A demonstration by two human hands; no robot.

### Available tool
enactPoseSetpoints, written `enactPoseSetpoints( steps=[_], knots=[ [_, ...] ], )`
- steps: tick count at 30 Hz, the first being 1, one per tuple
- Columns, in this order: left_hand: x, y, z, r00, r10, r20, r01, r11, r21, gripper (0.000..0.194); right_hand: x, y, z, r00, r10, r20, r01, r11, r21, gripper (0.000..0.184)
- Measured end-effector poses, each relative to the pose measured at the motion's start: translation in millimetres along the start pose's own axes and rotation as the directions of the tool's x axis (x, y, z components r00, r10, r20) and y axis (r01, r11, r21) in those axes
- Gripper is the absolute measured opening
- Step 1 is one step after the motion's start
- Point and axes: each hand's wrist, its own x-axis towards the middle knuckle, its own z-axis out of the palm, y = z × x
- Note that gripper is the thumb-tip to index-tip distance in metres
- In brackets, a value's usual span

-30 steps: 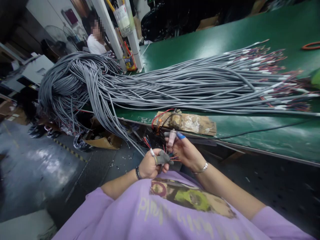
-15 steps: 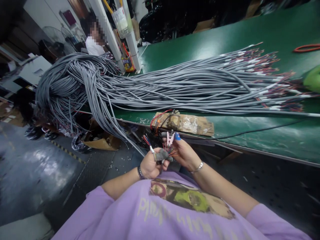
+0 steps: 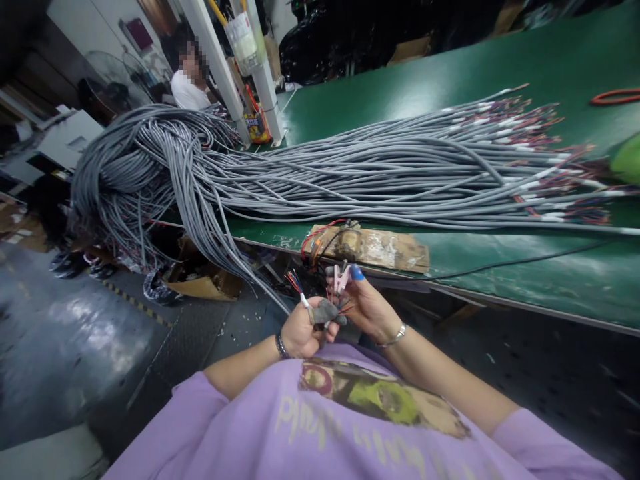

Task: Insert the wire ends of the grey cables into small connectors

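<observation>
My left hand, with grey coverings on its thumb and a finger, is closed around a cable end. White wrap and a fan of thin coloured wires stick out past its left side. More thin reddish wires show between the two hands. My right hand pinches a pale pink clip upright between thumb and fingers; a blue covering caps one digit. Whether the clip's jaws bite on the wires is too small to tell.
A wooden block with wires attached lies at the bench's front edge. Behind it a thick bundle of grey cables stretches along the green bench and droops off its left end. A person sits beyond the white posts.
Both hands stay almost in place. The right hand and the clip have shifted very slightly, and the wires between the hands lie a little differently.
</observation>
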Motion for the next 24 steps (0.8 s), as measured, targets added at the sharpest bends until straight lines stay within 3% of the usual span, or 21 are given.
enactPoseSetpoints(
  steps=[4, 12, 24],
  knots=[
    [-6.4, 0.0, 0.7, 0.998, 0.060, 0.002, -0.060, 0.997, 0.047, 0.047, -3.4, -5.4, 2.1, 0.999, 0.016, 0.042, -0.015, 1.000, -0.026, 0.039],
    [-10.4, -2.4, 3.8, 0.988, 0.152, -0.036, -0.149, 0.987, 0.065, 0.050, -5.5, -10.2, 4.1, 1.000, -0.014, 0.013, 0.014, 0.999, -0.048, 0.027],
    [-6.8, 1.2, 14.0, 0.984, 0.102, -0.145, -0.093, 0.993, 0.067, 0.047, -0.4, -6.2, 2.3, 1.000, -0.021, -0.001, 0.021, 1.000, 0.013, 0.035]
  ],
)
